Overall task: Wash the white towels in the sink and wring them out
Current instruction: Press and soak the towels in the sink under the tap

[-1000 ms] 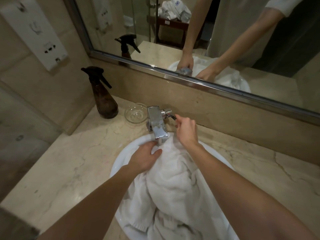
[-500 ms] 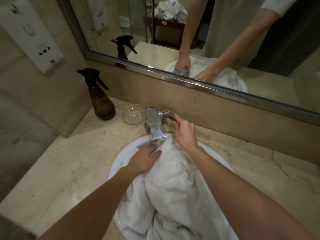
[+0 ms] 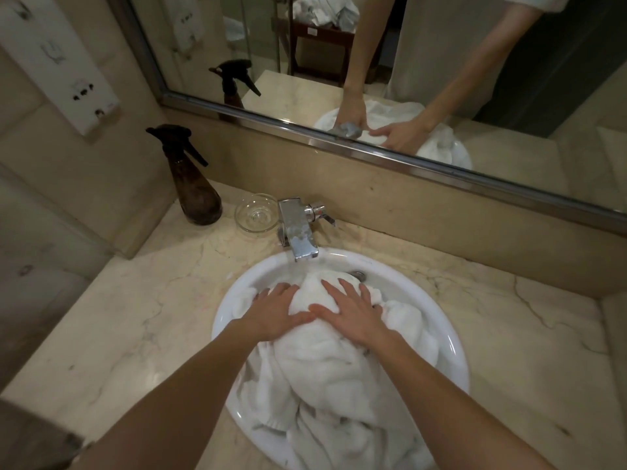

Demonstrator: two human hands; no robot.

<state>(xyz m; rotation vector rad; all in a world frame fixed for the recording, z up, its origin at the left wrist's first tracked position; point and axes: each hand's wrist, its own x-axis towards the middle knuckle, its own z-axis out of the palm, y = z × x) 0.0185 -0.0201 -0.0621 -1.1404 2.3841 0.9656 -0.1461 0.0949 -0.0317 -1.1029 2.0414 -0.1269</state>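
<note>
Both hands [image 3: 319, 312] flat on towels [image 3: 325, 361]

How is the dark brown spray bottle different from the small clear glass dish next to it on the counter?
The dark brown spray bottle stands tall and upright, while the small clear glass dish is low and shallow. The bottle is dark and barely see-through; the dish is clear, so the counter shows through it. The bottle has a black trigger top; the dish is open at the top. Both sit on the beige marble counter, left of the chrome faucet.
</note>
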